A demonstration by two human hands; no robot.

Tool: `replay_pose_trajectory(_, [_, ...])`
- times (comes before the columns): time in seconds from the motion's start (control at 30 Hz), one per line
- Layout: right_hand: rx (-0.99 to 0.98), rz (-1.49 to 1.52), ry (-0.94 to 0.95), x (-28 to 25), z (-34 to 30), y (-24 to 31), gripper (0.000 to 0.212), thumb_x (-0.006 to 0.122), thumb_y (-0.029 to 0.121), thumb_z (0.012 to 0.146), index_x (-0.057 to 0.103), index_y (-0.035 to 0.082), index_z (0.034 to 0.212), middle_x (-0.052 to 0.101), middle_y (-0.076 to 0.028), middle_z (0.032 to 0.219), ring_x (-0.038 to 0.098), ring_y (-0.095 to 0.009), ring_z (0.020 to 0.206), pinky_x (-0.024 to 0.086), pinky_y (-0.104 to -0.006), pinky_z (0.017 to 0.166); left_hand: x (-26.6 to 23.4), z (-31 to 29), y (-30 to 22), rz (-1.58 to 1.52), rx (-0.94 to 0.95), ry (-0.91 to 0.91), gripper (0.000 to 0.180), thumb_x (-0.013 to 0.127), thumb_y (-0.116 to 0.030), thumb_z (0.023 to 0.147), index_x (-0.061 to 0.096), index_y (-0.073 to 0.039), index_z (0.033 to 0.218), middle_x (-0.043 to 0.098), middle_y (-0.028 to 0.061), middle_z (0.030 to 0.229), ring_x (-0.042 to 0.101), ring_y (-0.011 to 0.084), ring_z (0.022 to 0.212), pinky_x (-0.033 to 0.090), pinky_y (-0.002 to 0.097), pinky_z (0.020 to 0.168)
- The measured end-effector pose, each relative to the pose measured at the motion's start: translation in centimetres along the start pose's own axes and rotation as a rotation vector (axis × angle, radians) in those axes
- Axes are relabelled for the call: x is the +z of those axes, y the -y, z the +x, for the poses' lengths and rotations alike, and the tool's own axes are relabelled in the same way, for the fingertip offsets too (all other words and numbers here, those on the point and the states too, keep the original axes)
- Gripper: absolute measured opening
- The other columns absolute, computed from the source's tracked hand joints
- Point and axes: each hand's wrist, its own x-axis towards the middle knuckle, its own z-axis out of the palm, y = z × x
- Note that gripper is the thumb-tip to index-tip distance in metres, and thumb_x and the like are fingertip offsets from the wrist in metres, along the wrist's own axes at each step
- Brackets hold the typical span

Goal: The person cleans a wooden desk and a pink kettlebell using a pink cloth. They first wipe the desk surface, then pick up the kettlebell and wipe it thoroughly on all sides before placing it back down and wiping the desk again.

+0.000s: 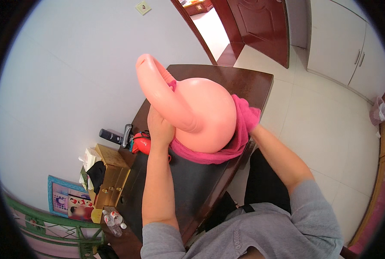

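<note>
A large peach-pink smooth rounded object (pixel 210 105), with a thick looped handle (pixel 151 80) arching up at its left, rests tilted on the dark wooden desk (pixel 253 80). Its exact kind does not show. My left hand (pixel 160 127) grips its left side by the base of the loop, the fingers mostly hidden behind it. A bright pink cloth (pixel 205 156) wraps around its lower and right edge. At the right edge, my right hand (pixel 249 118) is covered by bunched cloth and holds it against the rounded side. A small bit of pink shows inside the loop.
Left of my left hand lie a red rounded item (pixel 141 143) with a black cord and a black cylindrical bottle (pixel 110 136). Nearer are a small gold drawer box (pixel 110 185), clear plastic bottles (pixel 114 222) and a blue picture frame (pixel 56 196). White cabinets (pixel 337 41) stand far right.
</note>
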Motion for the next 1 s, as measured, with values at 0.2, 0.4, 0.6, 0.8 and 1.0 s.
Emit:
replay_pose_trajectory(0.2, [-0.500,-0.201,-0.045,1.1,-3.6,-4.8,0.057,0.060,0.034,0.106,0.045,0.006,0.153,0.046,-0.014,0.158,0.044,-0.027,0.144,0.033,-0.0365,0.122,1.0,0.2,-0.9,-0.035,-0.050,-0.011,0.045,0.067,-0.025,0.091,0.064,0.001,0.128,0.065,0.0191,0.132,0.060,0.0356,0.126,0.044,0.0411,0.107])
replay_pose_trajectory(0.4, [-0.745,-0.824,-0.054,6.7,-5.6,6.2,0.047,0.060,0.029,0.103,0.055,0.007,0.144,0.059,-0.019,0.141,0.056,-0.034,0.130,0.045,-0.0425,0.110,1.3,-1.1,0.9,0.007,-0.143,-0.193,0.043,0.069,-0.022,0.094,0.059,-0.002,0.131,0.058,0.0190,0.142,0.054,0.0332,0.134,0.041,0.0426,0.113])
replay_pose_trajectory(0.6, [-0.741,-0.776,-0.239,3.9,-0.7,4.6,0.043,0.061,0.031,0.102,0.059,0.007,0.137,0.063,-0.019,0.134,0.060,-0.034,0.124,0.048,-0.0417,0.102,0.3,-2.8,3.9,-0.004,-0.397,-0.248,0.024,0.067,-0.020,0.096,0.070,0.002,0.106,0.070,0.0154,0.108,0.066,0.0296,0.103,0.052,0.0401,0.092])
replay_pose_trajectory(0.8, [-0.675,-0.694,-0.257,7.3,-3.7,7.9,0.034,0.060,0.031,0.102,0.064,0.010,0.128,0.066,-0.016,0.129,0.062,-0.033,0.118,0.050,-0.0400,0.098,-6.5,-1.7,2.3,-0.818,-0.758,-0.386,0.026,0.060,-0.019,0.105,0.063,0.004,0.117,0.071,0.0093,0.099,0.070,0.0182,0.090,0.058,0.0329,0.075])
replay_pose_trajectory(1.0, [-0.689,-0.758,-0.145,7.4,-4.0,8.8,0.035,0.061,0.026,0.102,0.063,0.007,0.131,0.067,-0.014,0.130,0.063,-0.029,0.118,0.050,-0.0388,0.100,-4.8,2.8,-4.4,-1.246,-0.280,-0.252,0.028,0.061,-0.016,0.106,0.061,-0.001,0.129,0.068,0.0058,0.115,0.065,0.0131,0.102,0.053,0.0293,0.093])
